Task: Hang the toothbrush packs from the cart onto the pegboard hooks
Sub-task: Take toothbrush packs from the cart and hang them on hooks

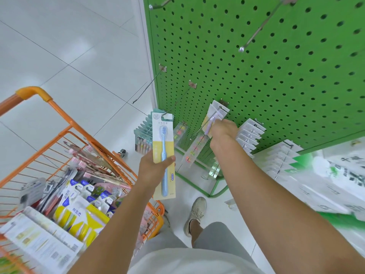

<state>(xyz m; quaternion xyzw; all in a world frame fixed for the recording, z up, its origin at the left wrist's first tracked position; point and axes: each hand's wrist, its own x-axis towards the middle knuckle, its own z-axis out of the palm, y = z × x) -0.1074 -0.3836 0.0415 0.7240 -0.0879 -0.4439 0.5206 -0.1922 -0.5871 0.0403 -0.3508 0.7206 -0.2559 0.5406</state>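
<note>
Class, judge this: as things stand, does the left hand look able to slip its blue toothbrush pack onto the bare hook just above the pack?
Probably yes. The left hand grips the blue toothbrush pack with its hang hole at the bare hook; nothing blocks it.

Honestly not much is readable here. The blue toothbrush pack [163, 153] has a round logo and a line of Chinese characters up top, too blurry to make out. The white bags [343, 175] on the right show big dark Chinese characters, maybe "千" among them.
</note>
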